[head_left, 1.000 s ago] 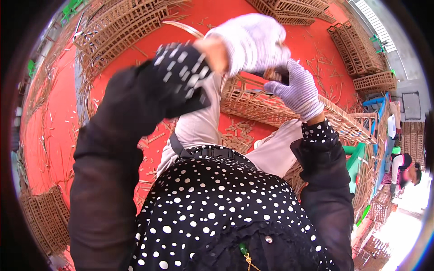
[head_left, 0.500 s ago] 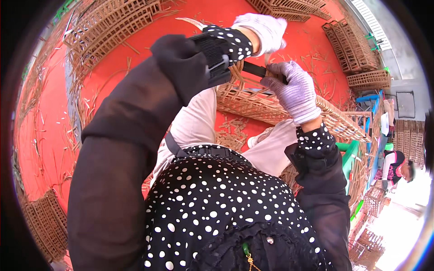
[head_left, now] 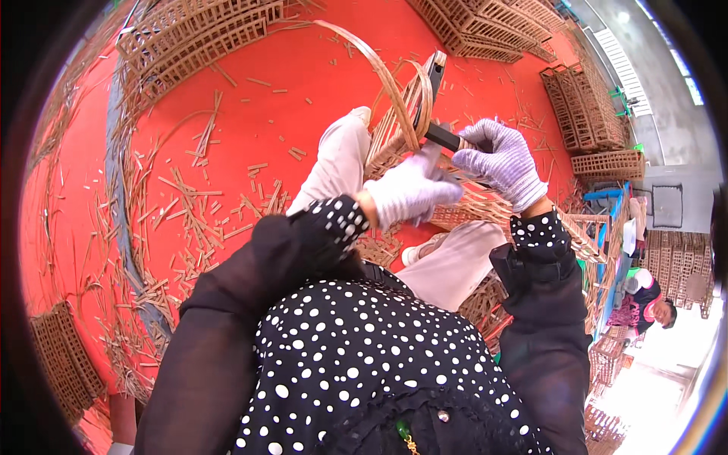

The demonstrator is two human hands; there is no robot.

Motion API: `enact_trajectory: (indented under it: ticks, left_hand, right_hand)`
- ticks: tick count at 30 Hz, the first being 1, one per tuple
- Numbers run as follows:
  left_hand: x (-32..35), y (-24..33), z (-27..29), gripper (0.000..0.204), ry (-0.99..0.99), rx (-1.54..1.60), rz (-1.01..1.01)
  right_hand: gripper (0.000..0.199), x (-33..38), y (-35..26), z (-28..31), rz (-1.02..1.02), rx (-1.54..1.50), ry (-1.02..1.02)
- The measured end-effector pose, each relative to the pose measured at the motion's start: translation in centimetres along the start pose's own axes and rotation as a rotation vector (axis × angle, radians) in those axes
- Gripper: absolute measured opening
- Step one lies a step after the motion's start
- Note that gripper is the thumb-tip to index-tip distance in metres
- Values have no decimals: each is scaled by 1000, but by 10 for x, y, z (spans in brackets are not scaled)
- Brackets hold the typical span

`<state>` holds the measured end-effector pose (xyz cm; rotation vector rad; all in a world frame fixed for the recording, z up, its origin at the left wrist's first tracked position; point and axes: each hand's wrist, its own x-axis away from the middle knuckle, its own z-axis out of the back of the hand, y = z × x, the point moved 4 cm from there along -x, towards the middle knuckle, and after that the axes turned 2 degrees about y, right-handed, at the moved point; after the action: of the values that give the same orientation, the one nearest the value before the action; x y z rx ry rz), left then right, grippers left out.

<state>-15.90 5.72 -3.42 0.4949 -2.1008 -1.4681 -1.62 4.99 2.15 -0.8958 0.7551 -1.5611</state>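
A woven basket-like piece [head_left: 478, 206] of tan strips lies across my lap, between my legs. A short black flat bar [head_left: 443, 136] crosses its upper part. My right hand [head_left: 502, 165], in a pale lilac knit glove, has its fingers closed around the right end of this bar. Just below the bar is my left hand [head_left: 409, 191], in a similar glove; its fingers are smeared by motion, and whether they pinch anything is unclear. A long pale strip [head_left: 373, 59] arcs up and away to the left from the weave, beside a black upright piece [head_left: 434, 76].
Stacked brown lattice baskets stand at the far left [head_left: 201, 38], far middle [head_left: 478, 30] and right [head_left: 588, 98]. Cut strip scraps [head_left: 201, 208] litter the red floor [head_left: 250, 106]. A person [head_left: 648, 303] sits at the far right. Blue-framed structure [head_left: 618, 220] stands nearer.
My left hand has come down toward me from above the bar to below it. The long pale strip now arcs in full view. My right hand stays at the bar.
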Motion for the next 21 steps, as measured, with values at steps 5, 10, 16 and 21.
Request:
enact_trajectory:
  ticks: [5, 10, 16, 21]
  left_hand:
    - [-4, 7, -6, 32, 19, 65, 88]
    - [21, 16, 0, 26, 145, 292, 298]
    - [17, 42, -2, 21, 144, 122, 407]
    - [12, 94, 8, 24, 2, -250, 239]
  right_hand:
    - [22, 7, 2, -1, 81, 5, 51]
    - [22, 8, 8, -2, 127, 5, 23]
    - [24, 15, 2, -14, 465, 294, 147]
    - [29, 21, 0, -19, 387, 583, 432]
